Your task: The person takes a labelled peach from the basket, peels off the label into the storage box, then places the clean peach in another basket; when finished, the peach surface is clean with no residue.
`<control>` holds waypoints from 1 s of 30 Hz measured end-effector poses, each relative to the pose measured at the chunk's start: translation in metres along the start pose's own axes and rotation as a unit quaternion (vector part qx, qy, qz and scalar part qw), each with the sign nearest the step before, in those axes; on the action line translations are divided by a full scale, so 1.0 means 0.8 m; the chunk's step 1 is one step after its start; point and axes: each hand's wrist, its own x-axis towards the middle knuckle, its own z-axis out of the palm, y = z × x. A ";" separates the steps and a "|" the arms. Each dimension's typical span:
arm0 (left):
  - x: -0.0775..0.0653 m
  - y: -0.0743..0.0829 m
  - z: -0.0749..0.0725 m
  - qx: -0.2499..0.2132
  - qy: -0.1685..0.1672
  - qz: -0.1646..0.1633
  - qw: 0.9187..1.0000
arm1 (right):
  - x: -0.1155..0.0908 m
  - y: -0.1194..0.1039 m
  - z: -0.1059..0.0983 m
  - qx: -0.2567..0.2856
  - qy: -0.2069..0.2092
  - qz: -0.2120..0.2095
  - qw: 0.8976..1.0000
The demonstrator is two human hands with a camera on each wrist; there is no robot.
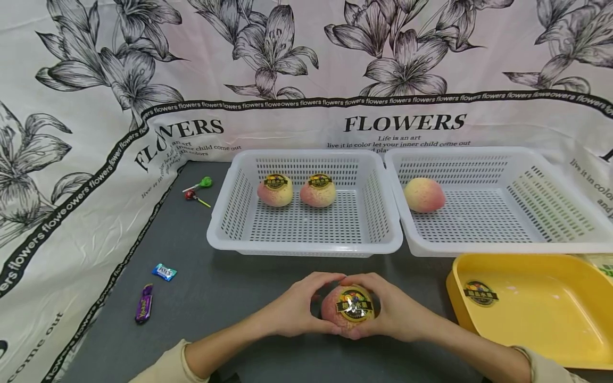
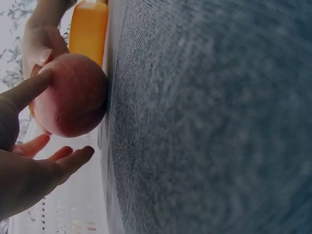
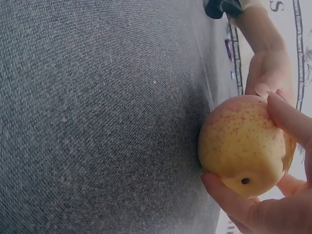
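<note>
Both hands hold a peach (image 1: 333, 309) between them, low over the grey table in front of the person. A shiny black-and-gold oval label (image 1: 355, 304) lies on its upper side. The left hand (image 1: 298, 305) curls round the peach's left side; in the left wrist view its thumb presses the pink skin (image 2: 75, 95). From the other side the right hand (image 1: 396, 308) grips it, thumb and fingers on the yellow, speckled skin (image 3: 243, 141) in the right wrist view. A small dark hole (image 3: 245, 181) shows there.
Behind the hands stand a white basket (image 1: 306, 248) with two labelled peaches (image 1: 275, 192) and another basket (image 1: 507, 248) with one peach (image 1: 426, 196). At right is a yellow tray (image 1: 541, 314) bearing a similar label (image 1: 481, 293). Lollipops (image 1: 205, 182) and wrapped candies (image 1: 164, 272) lie left.
</note>
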 end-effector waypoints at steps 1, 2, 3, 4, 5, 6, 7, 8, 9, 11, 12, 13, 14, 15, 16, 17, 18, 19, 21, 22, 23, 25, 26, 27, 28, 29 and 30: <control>0.000 0.000 0.001 -0.007 0.000 0.001 1.000 | 0.000 0.000 -0.001 0.008 -0.004 0.002 1.000; 0.001 0.000 0.002 -0.016 -0.001 0.001 1.000 | -0.001 0.001 -0.001 0.018 -0.008 0.007 1.000; 0.002 0.000 0.003 -0.026 -0.002 0.001 1.000 | -0.001 0.002 -0.002 0.031 -0.014 0.014 0.999; 0.002 0.000 0.003 -0.036 -0.004 0.002 0.999 | -0.001 0.003 -0.004 0.046 -0.019 0.022 0.999; 0.002 0.001 0.004 -0.045 -0.006 0.004 0.999 | -0.001 0.004 -0.006 0.065 -0.026 0.030 0.997; 0.003 0.001 0.004 -0.053 -0.007 0.006 0.999 | -0.001 0.005 -0.007 0.082 -0.033 0.035 0.996; 0.004 0.001 0.004 -0.056 -0.008 0.007 0.998 | -0.001 0.005 -0.009 0.095 -0.038 0.042 0.994; 0.004 0.001 0.004 -0.058 -0.008 0.007 0.998 | -0.001 0.006 -0.012 0.112 -0.042 0.054 0.991; 0.004 0.001 0.004 -0.058 -0.008 0.007 0.998 | 0.000 0.006 -0.014 0.125 -0.043 0.065 0.989; 0.005 0.002 0.003 -0.054 -0.005 0.006 0.998 | 0.000 0.004 -0.019 0.148 -0.038 0.090 0.984; 0.005 0.002 0.002 -0.052 -0.003 0.005 0.999 | 0.001 0.003 -0.023 0.154 -0.030 0.108 0.982; 0.005 0.003 0.002 -0.047 0.000 0.003 0.999 | 0.001 0.002 -0.026 0.162 -0.018 0.129 0.978; 0.006 0.003 0.001 -0.043 0.002 0.002 0.999 | 0.001 0.001 -0.030 0.173 -0.008 0.151 0.973; 0.006 0.003 0.001 -0.038 0.005 0.000 0.999 | 0.002 0.000 -0.034 0.186 0.000 0.172 0.967; 0.006 0.003 0.001 -0.035 0.007 -0.001 0.999 | 0.002 -0.001 -0.038 0.204 0.005 0.191 0.960; 0.006 0.004 0.001 -0.031 0.009 -0.002 0.999 | 0.002 -0.001 -0.042 0.221 0.006 0.211 0.952; 0.006 0.004 0.001 -0.029 0.010 -0.002 1.000 | 0.002 -0.001 -0.046 0.240 0.002 0.228 0.944; 0.006 0.003 0.001 -0.026 0.010 -0.003 1.000 | 0.002 0.000 -0.049 0.259 -0.005 0.241 0.935; 0.006 0.003 0.001 -0.025 0.011 -0.004 1.000 | 0.001 0.001 -0.054 0.293 -0.026 0.260 0.920; 0.006 0.003 0.002 -0.025 0.010 -0.004 1.000 | 0.000 0.001 -0.055 0.305 -0.035 0.264 0.914; 0.006 0.003 0.002 -0.025 0.010 -0.004 1.000 | 0.000 0.002 -0.056 0.314 -0.043 0.264 0.911; 0.006 0.004 0.003 -0.027 0.009 -0.004 1.000 | -0.001 0.002 -0.057 0.330 -0.057 0.260 0.906; 0.006 0.004 0.003 -0.028 0.009 -0.005 1.000 | -0.001 0.001 -0.058 0.335 -0.062 0.257 0.904; 0.006 0.004 0.003 -0.029 0.008 -0.005 1.000 | -0.002 0.000 -0.058 0.340 -0.068 0.254 0.903; 0.005 0.005 0.003 -0.031 0.008 -0.005 0.999 | -0.002 -0.001 -0.058 0.344 -0.073 0.251 0.902; 0.005 0.005 0.004 -0.031 0.008 -0.006 0.999 | -0.003 -0.002 -0.059 0.347 -0.077 0.249 0.901; 0.005 0.005 0.004 -0.032 0.009 -0.005 0.999 | -0.003 -0.003 -0.059 0.348 -0.081 0.247 0.901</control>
